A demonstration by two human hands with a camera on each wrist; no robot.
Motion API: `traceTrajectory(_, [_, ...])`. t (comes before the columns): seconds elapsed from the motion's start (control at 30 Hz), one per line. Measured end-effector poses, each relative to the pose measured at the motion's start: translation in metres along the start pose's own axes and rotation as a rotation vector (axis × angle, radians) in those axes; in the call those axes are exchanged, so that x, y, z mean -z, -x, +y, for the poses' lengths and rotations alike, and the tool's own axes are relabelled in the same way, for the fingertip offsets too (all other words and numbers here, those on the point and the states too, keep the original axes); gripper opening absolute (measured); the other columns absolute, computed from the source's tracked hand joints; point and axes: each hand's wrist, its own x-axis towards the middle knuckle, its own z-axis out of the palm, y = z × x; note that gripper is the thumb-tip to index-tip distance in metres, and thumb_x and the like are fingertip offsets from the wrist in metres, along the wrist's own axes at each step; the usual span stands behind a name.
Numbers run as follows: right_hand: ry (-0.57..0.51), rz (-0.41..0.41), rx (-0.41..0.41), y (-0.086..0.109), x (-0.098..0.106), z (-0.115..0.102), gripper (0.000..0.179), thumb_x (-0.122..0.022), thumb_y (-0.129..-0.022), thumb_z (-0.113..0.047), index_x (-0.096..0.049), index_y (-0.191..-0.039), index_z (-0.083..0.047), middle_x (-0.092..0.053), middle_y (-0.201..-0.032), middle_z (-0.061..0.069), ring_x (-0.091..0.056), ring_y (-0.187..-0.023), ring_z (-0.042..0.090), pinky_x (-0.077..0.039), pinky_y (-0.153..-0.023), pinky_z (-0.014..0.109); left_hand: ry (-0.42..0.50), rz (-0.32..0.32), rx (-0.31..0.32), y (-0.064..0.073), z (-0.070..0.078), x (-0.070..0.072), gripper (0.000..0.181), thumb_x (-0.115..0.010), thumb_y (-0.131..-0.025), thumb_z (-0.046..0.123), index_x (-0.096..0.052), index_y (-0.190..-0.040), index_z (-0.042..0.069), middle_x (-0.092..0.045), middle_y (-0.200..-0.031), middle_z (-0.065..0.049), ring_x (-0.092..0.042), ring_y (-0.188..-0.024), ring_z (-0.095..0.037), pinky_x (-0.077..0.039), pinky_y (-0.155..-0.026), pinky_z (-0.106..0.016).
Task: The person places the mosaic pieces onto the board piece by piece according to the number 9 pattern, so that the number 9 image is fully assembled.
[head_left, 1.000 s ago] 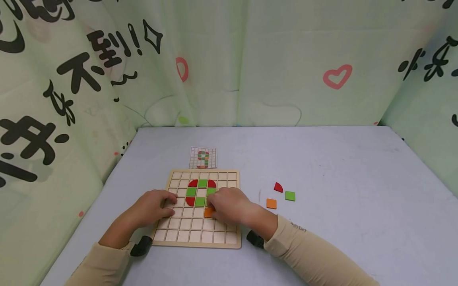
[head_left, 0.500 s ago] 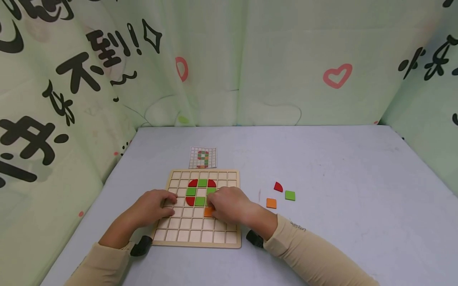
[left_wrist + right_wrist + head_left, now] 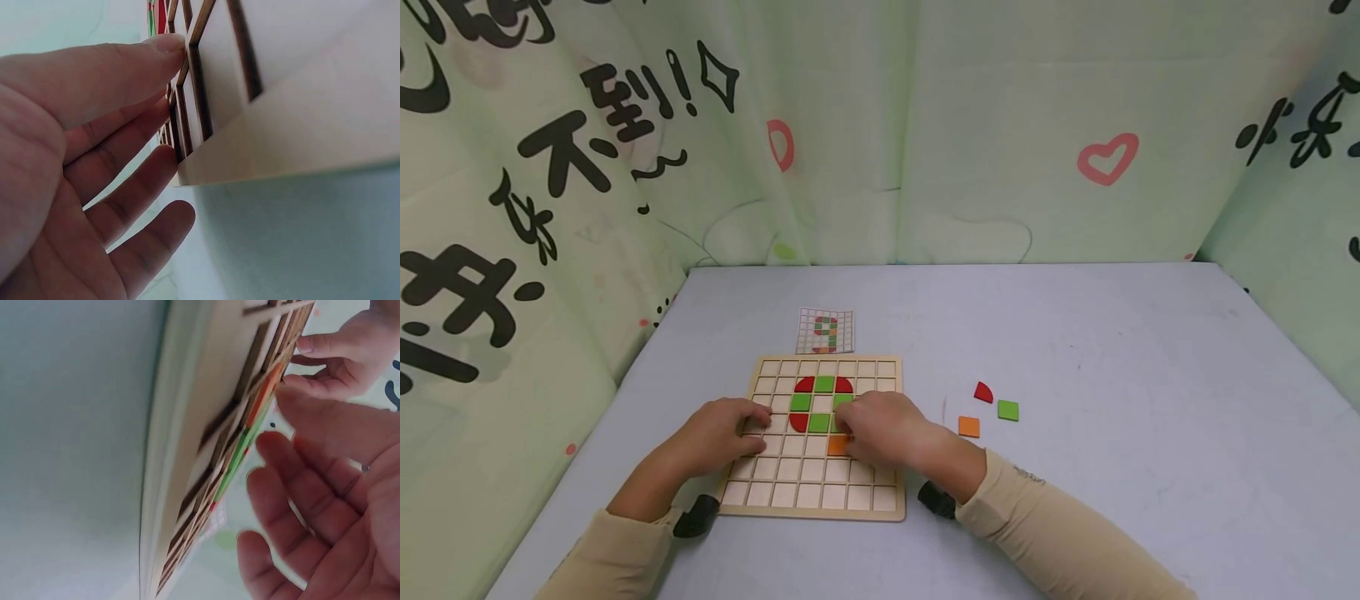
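A wooden grid board (image 3: 786,495) lies on the table with red quarter-circle pieces (image 3: 805,384) and green square tiles (image 3: 801,402) set in a ring in its cells. Below the ring, an orange square tile (image 3: 838,446) sits in a cell. My right hand (image 3: 883,429) is over the board with its thumb and fingertips right at this tile, covering part of the ring's right side. In the right wrist view its fingers (image 3: 275,500) are spread and relaxed. My left hand (image 3: 718,433) rests at the board's left edge, thumb and fingertips on the grid, fingers loosely extended.
To the right of the board lie a loose red quarter-circle (image 3: 983,392), a green square (image 3: 1008,410) and an orange square (image 3: 969,427). A small printed pattern card (image 3: 808,342) lies beyond the board's far edge. Printed curtains (image 3: 1000,150) enclose the table's (image 3: 1112,467) back and sides.
My right hand and forearm have shifted very slightly to the right, showing a little more of the orange tile. The left hand and the board stay put.
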Motion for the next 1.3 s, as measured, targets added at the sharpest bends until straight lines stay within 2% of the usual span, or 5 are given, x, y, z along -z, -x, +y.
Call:
traceTrajectory(0.17, [-0.066,-0.029,-0.005,0.005,0.004,0.006,0.012,-0.07,-0.091,-0.016,-0.071,-0.102,-0.013,-0.068,-0.093,-0.005,-0.058,-0.082,0.013,-0.05,-0.075,0.029,-0.001,0.0,0.002,0.001,0.001,0.0,0.02,-0.076,-0.087,0.01,-0.072,-0.106,0.008,-0.066,-0.127,-0.008,-0.052,-0.126,-0.038,-0.043,-0.102,-0.053])
traceTrajectory(0.33, [-0.089,-0.03,-0.036,0.011,0.01,0.014,0.018,-0.071,-0.091,-0.019,-0.07,-0.108,-0.014,-0.07,-0.103,-0.003,-0.06,-0.091,0.015,-0.052,-0.081,0.033,0.004,-0.006,0.006,0.001,0.002,0.001,0.02,-0.076,-0.087,0.01,-0.071,-0.107,0.007,-0.066,-0.128,-0.008,-0.052,-0.128,-0.038,-0.043,-0.102,-0.052])
traceTrajectory(0.73, [-0.149,0.016,-0.081,0.034,0.025,0.042,0.025,-0.075,-0.088,-0.017,-0.069,-0.112,-0.012,-0.067,-0.106,-0.002,-0.06,-0.093,0.017,-0.051,-0.081,0.036,0.008,-0.014,0.004,0.001,0.001,0.002,0.021,-0.075,-0.087,0.01,-0.071,-0.107,0.007,-0.065,-0.129,-0.009,-0.051,-0.128,-0.038,-0.043,-0.102,-0.052])
traceTrajectory(0.97, [-0.095,0.066,-0.088,0.05,0.03,0.058,0.024,-0.072,-0.088,-0.013,-0.069,-0.112,-0.01,-0.069,-0.108,0.0,-0.063,-0.096,0.018,-0.052,-0.08,0.035,0.009,-0.015,0.01,0.0,0.002,0.002,0.022,-0.076,-0.087,0.01,-0.071,-0.108,0.007,-0.065,-0.128,-0.009,-0.051,-0.127,-0.038,-0.043,-0.102,-0.052])
traceTrajectory(1.3, [-0.116,0.098,-0.123,0.069,0.029,0.082,0.024,-0.069,-0.087,-0.011,-0.069,-0.111,-0.009,-0.068,-0.107,0.0,-0.062,-0.091,0.017,-0.052,-0.077,0.036,0.011,-0.009,0.011,0.0,0.001,0.002,0.022,-0.076,-0.087,0.01,-0.071,-0.107,0.007,-0.066,-0.128,-0.009,-0.051,-0.128,-0.038,-0.043,-0.102,-0.052])
